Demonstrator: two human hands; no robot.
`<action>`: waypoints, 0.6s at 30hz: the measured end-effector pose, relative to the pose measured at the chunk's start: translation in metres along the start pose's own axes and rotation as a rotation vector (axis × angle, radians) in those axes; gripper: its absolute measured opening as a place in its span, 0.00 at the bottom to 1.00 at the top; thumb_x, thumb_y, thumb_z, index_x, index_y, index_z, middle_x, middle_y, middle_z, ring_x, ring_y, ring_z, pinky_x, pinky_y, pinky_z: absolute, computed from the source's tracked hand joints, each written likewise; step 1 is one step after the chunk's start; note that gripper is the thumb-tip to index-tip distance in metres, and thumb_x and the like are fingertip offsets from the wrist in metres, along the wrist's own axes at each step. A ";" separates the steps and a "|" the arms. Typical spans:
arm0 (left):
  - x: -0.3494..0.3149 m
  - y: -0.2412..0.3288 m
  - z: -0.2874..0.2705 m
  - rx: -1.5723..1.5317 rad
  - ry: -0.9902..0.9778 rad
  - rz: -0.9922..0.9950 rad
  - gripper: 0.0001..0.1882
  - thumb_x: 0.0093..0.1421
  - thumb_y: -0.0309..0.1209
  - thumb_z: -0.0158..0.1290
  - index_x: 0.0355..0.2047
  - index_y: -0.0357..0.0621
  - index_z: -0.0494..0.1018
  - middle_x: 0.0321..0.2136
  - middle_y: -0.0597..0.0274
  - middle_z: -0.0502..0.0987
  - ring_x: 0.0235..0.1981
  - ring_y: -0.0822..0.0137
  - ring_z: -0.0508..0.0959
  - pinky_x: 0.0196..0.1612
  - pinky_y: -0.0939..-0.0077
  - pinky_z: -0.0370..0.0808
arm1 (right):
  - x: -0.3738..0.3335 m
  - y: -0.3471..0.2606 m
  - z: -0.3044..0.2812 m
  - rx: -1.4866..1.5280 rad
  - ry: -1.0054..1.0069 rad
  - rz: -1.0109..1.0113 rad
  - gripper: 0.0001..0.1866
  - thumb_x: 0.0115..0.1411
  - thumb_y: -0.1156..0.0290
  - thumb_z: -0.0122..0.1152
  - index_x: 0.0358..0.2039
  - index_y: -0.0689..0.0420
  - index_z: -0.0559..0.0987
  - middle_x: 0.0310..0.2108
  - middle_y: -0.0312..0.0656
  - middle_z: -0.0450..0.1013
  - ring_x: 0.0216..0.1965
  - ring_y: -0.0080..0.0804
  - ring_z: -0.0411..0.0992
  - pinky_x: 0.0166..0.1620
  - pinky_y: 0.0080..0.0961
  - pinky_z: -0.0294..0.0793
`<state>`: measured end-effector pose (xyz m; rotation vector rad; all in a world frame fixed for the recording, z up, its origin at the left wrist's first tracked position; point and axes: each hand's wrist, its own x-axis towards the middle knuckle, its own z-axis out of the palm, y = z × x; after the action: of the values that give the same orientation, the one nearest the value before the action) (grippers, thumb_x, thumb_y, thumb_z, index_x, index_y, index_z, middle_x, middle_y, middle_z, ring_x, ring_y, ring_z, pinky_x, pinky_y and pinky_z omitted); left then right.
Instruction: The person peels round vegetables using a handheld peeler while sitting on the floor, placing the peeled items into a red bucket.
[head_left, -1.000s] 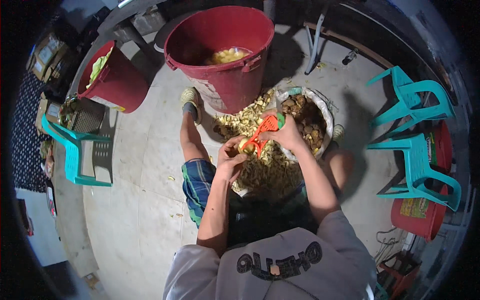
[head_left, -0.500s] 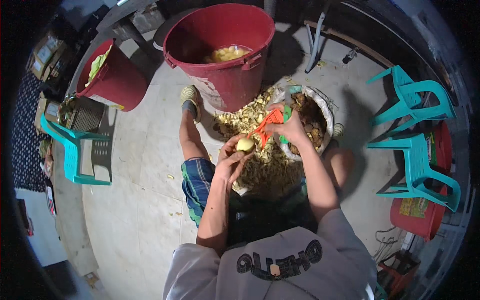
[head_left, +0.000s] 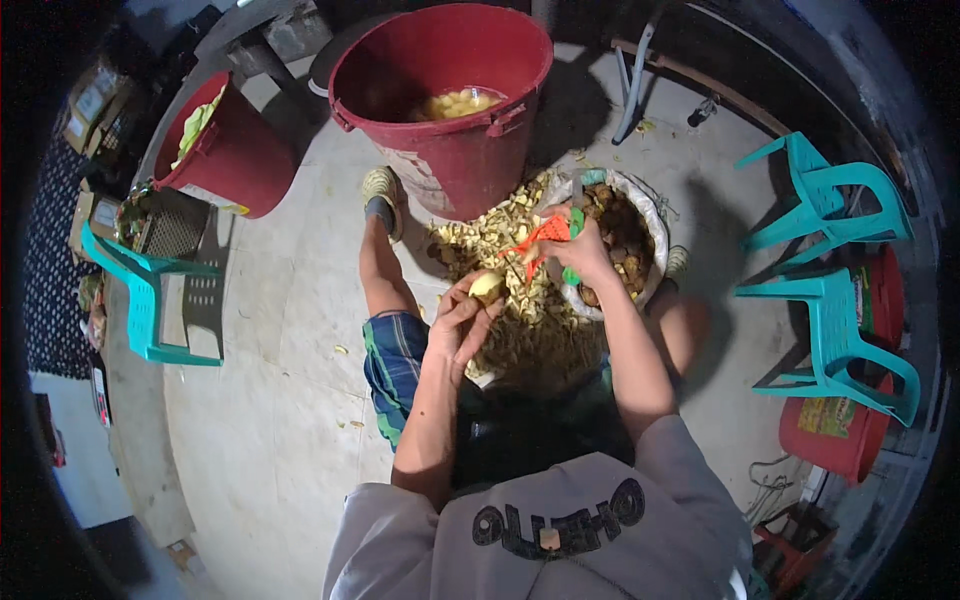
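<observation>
A partly pale, peeled-looking potato [head_left: 488, 286] is held in the closed fingers of my left hand [head_left: 460, 328], above my lap. To its right, my right hand [head_left: 588, 252] grips an orange peeler [head_left: 543, 234] with green parts by its handle. The peeler's head is a little way off the potato, not touching it. Beneath both hands lies a heap of yellowish peelings [head_left: 535, 325]. Just beyond my right wrist stands an open white sack [head_left: 655, 225] of brown, unpeeled potatoes [head_left: 622, 228].
A large red tub [head_left: 440, 165] ahead holds pale peeled potatoes [head_left: 458, 104]. Another red bucket [head_left: 240, 150] stands further left. Teal plastic chairs stand at the left [head_left: 150, 310] and right [head_left: 835, 330], with a red bucket [head_left: 830, 440] at the lower right.
My right hand has drawn the peeler up and away from the potato. In my left hand the potato is turned and tilted slightly differently.
</observation>
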<state>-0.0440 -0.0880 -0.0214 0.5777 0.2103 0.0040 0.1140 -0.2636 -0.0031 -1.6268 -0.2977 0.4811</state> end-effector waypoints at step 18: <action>0.077 -0.056 -0.144 -0.143 0.525 -0.252 0.13 0.61 0.38 0.49 0.38 0.42 0.72 0.31 0.59 0.73 0.31 0.63 0.73 0.33 0.70 0.73 | 0.001 -0.010 -0.042 0.077 0.235 -0.027 0.19 0.47 0.76 0.70 0.40 0.58 0.75 0.31 0.35 0.76 0.30 0.19 0.73 0.27 0.15 0.68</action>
<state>-0.0001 -0.0519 -0.1841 0.3954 0.7866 -0.0735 0.1358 -0.2983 0.0092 -1.5845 -0.1238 0.2734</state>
